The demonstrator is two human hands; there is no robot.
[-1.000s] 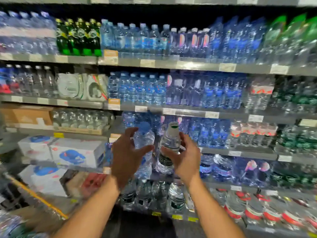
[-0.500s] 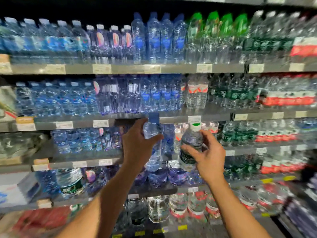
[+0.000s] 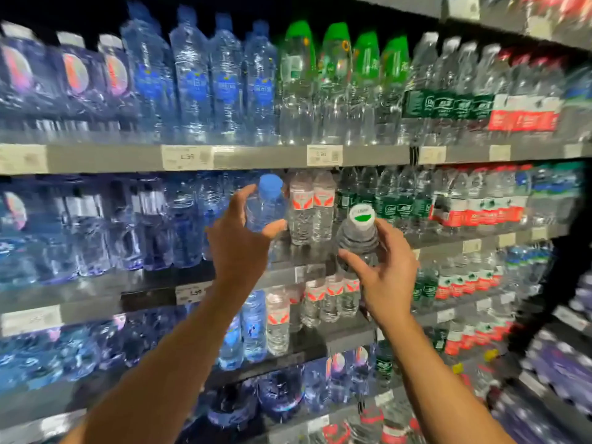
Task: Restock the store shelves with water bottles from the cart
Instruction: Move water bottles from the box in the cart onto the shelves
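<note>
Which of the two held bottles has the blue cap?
The bottle in the left hand, the blue-capped bottle; the right hand holds the white-and-green-capped bottle.

Dim aisle, edges smeared, perhaps motion blur; centre sharper

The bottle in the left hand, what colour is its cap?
Blue cap, head view.
</note>
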